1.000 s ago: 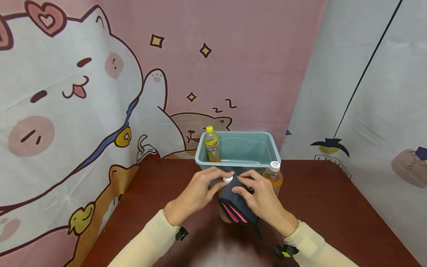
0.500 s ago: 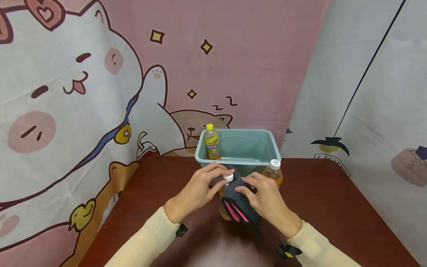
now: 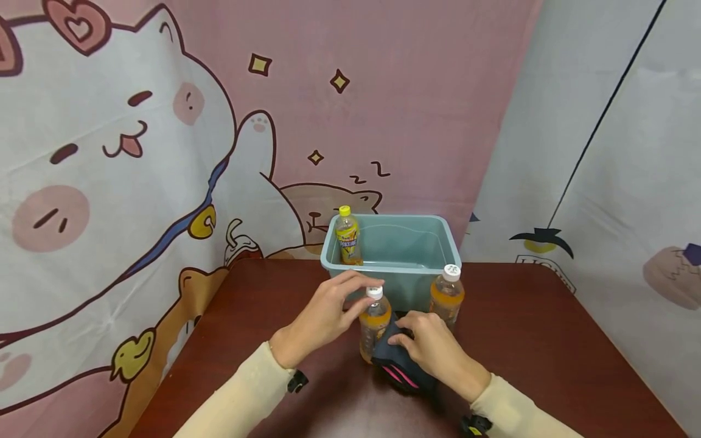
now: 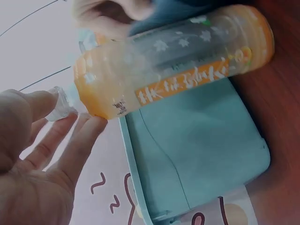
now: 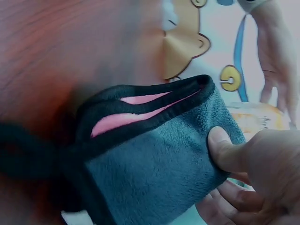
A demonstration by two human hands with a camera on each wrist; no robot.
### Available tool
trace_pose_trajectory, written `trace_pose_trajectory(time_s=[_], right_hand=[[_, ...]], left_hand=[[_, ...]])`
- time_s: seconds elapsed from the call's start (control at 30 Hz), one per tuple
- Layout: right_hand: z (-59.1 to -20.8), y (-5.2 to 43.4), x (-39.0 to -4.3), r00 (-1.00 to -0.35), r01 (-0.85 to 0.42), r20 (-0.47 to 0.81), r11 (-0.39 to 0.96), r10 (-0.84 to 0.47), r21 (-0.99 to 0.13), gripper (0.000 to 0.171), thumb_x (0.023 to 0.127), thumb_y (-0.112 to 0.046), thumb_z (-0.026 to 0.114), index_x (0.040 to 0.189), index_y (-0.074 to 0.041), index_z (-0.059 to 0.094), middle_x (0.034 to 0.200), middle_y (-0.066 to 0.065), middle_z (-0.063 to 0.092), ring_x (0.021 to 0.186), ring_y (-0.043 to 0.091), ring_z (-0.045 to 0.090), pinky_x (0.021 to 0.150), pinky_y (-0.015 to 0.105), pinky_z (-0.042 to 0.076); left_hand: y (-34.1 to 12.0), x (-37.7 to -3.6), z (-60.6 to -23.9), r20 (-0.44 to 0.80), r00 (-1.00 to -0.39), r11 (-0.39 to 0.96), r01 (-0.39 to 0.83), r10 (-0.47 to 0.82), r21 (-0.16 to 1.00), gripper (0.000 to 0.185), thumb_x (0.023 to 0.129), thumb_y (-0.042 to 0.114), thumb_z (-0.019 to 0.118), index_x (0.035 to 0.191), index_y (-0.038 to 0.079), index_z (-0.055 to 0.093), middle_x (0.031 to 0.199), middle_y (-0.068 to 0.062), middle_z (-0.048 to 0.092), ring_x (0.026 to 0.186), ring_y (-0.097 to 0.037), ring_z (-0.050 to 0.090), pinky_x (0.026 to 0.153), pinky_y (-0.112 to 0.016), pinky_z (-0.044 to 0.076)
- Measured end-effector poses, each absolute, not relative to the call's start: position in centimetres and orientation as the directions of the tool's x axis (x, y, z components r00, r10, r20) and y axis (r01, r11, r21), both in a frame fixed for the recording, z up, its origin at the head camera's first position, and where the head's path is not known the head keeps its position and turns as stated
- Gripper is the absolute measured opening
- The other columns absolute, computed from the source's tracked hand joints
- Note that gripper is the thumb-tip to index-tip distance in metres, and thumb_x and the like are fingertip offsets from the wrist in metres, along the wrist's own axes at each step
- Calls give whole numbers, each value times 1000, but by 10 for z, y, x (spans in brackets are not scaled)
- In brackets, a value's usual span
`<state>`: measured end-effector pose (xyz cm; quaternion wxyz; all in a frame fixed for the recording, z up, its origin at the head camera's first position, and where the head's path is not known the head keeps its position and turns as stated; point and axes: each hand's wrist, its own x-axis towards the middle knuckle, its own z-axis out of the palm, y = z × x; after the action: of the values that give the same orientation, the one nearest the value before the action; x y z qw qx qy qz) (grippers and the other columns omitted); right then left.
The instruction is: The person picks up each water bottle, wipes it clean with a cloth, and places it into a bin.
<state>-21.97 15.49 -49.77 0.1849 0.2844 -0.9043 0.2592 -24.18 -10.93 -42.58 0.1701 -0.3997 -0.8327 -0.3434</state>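
My left hand [image 3: 327, 309] pinches the white cap [image 3: 375, 292] of an upright plastic bottle [image 4: 173, 65] with an orange band and clear sides. In the left wrist view the thumb and fingers meet at the cap and neck. A folded cleaning cloth [image 5: 154, 173], dark blue-grey with black edging and pink inner layers, is gripped by my right hand [image 3: 438, 348]. The thumb presses on its outer face. In the head view the cloth overlaps the bottle's lower right side and hangs close over the table.
Behind the hands stands a pale teal bin [image 3: 400, 269] with a yellow-capped bottle [image 3: 347, 238] in its left end. A second white-capped orange bottle [image 3: 446, 295] stands in front of the bin's right corner. All rest on a dark red-brown table [image 3: 537, 340] before a cartoon curtain.
My right hand has brought the cloth down from the bottle's neck to its lower right side, exposing the neck and orange band. My left hand stays at the cap.
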Motion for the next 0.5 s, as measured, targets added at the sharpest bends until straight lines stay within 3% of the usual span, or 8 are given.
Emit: trace_pose_trajectory(time_s=[0.27, 0.5], right_hand=[[-520, 148, -227, -807, -580, 373, 731, -457, -359, 27, 91, -21, 101, 108, -3, 91, 96, 5, 86, 79, 19, 83, 70, 29, 68], [-533, 142, -233, -826, -558, 336, 735, -452, -384, 23, 91, -20, 102, 104, -5, 91, 90, 6, 84, 72, 17, 79, 63, 23, 62]], left_hand=[[-111, -237, -428, 549, -703, 464, 711, 452, 529, 42, 101, 15, 93, 140, 11, 78, 132, -3, 83, 116, -16, 82, 97, -34, 71], [-112, -237, -430, 527, -757, 464, 653, 386, 598, 35, 102, 21, 93, 134, 15, 80, 126, 1, 85, 113, -15, 84, 97, -32, 71]])
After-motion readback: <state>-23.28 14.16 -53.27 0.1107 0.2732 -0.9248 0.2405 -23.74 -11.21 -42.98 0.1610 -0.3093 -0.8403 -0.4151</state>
